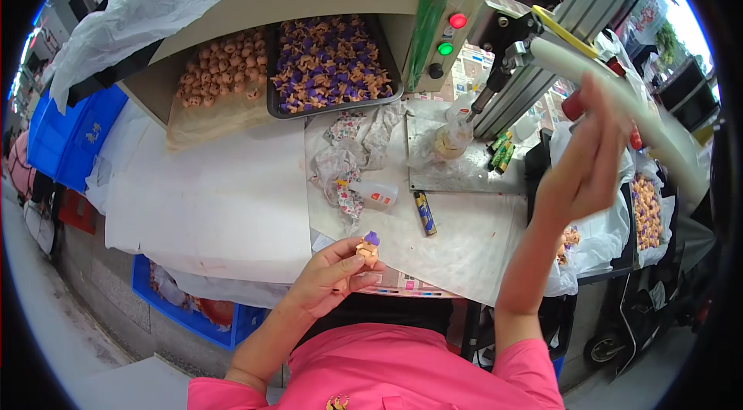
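Near the table's front edge, my left hand pinches a small doll figure between thumb and fingers. The figure is peach-coloured with a purple top and stands upright in the grip. My right hand is raised at the right, close to a long white lever bar of a metal-framed press. Motion smears both hand and bar, so I cannot tell whether they touch. Below the press's rod, a cloudy plastic bottle stands on a metal plate.
A black tray of purple-and-peach pieces and a pile of round peach heads sit under a shelf with red and green lights. A white bottle, crumpled wrap and a blue glue tube lie on the table. Blue crates stand left.
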Motion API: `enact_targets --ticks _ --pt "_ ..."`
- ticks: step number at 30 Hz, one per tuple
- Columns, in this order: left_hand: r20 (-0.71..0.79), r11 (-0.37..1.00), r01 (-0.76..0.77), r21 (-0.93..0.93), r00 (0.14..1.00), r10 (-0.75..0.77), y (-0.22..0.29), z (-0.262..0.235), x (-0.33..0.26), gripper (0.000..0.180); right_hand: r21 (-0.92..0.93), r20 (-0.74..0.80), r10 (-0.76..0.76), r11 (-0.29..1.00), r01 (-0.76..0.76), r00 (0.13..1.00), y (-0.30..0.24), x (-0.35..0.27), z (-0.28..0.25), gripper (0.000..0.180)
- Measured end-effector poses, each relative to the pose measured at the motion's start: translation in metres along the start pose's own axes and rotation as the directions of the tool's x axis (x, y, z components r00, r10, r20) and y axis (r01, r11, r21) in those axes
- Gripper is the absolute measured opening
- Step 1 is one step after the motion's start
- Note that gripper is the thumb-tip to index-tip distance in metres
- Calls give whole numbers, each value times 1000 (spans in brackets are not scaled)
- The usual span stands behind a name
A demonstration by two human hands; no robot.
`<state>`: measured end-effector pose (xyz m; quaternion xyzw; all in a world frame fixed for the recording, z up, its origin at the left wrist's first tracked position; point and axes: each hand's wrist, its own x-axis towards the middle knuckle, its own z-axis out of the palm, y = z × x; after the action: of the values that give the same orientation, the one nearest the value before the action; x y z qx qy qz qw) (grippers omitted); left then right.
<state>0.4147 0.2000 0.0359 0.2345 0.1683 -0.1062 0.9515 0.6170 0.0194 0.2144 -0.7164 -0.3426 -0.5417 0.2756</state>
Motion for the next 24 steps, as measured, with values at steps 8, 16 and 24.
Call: enact_targets --ticks 8,16,24 --pt "56 999 27 38 998 -30 -7 23 -9 32 343 211 232 892 -294 950 61 113 43 24" --pt "-7 1000 -15 16 1000 15 4 -2 -14 31 -233 538 657 718 -656 528 46 -28 0 24" --pt "-8 988 -45 151 999 46 9 39 7 31 -34 467 426 884 -466 775 67 -149 40 22"
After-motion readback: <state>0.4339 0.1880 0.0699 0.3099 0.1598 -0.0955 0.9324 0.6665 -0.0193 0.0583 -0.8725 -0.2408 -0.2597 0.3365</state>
